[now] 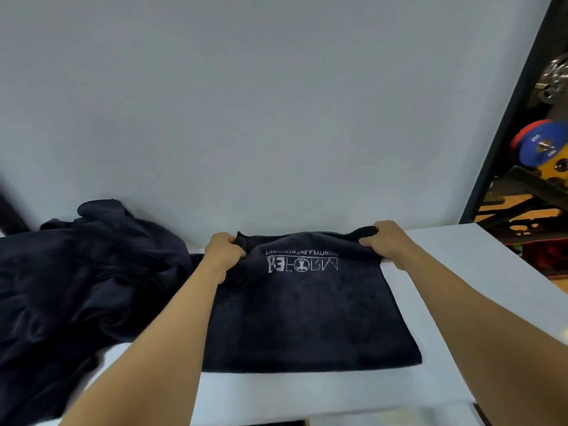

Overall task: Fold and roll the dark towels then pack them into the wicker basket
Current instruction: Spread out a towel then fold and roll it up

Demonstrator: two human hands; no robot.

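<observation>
A dark towel (307, 318) lay spread flat on the white table (322, 392), with its pale printed logo (302, 264) upside down near the far edge. The left hand (222, 252) had the far left corner bunched up in curled fingers, and the right hand (385, 241) was gripping the far right corner the same way, lifting that edge a bit off the table. Just beside it on the left sat a crumpled pile of dark towels (83, 281), touching the flat one. A plain wall (276, 103) ran behind the table, and off to the right some colored weight plates (541, 146) sat on a rack.
</observation>
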